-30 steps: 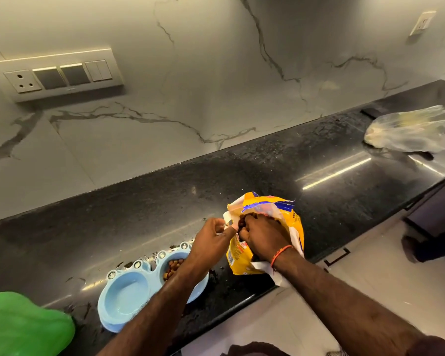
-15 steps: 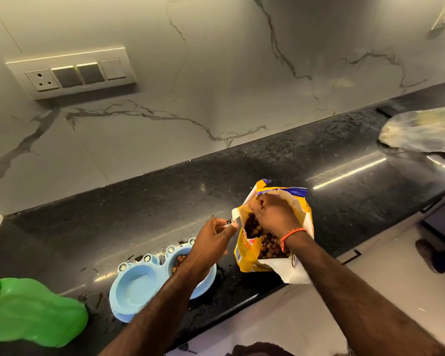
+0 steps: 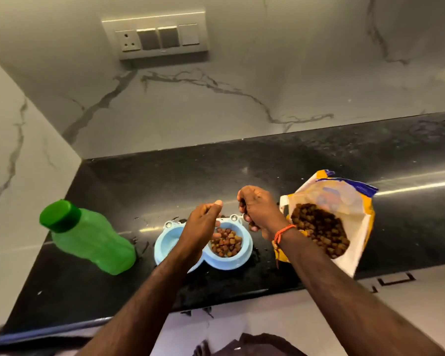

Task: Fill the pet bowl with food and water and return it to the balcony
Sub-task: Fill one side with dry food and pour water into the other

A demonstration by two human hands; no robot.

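While kibble [image 3: 226, 242] is carried from the open food bag [image 3: 344, 209] to the blue double pet bowl [image 3: 238, 260] on the black countertop [image 3: 139, 181], right hand [image 3: 258, 209] is cupped around pellets, left hand [image 3: 202, 223] loosely curled, contents indiscernible; water compartment apparently unfilled, green bottle [image 3: 88, 237] nearby.

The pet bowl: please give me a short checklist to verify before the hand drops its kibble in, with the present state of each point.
1. Right hand holds kibble: ok, brown pieces show under its curled fingers.
2. Right hand is over the food compartment: not ok, it hangs at the right rim of the pet bowl.
3. Food compartment has room: ok, the kibble sits below the rim.
4. Left hand is out of the way: not ok, it hovers over the bowl's middle.
5. Water compartment filled: cannot tell, the left arm hides most of it.
6. Food bag stands stable: cannot tell, it stands open with nobody holding it.
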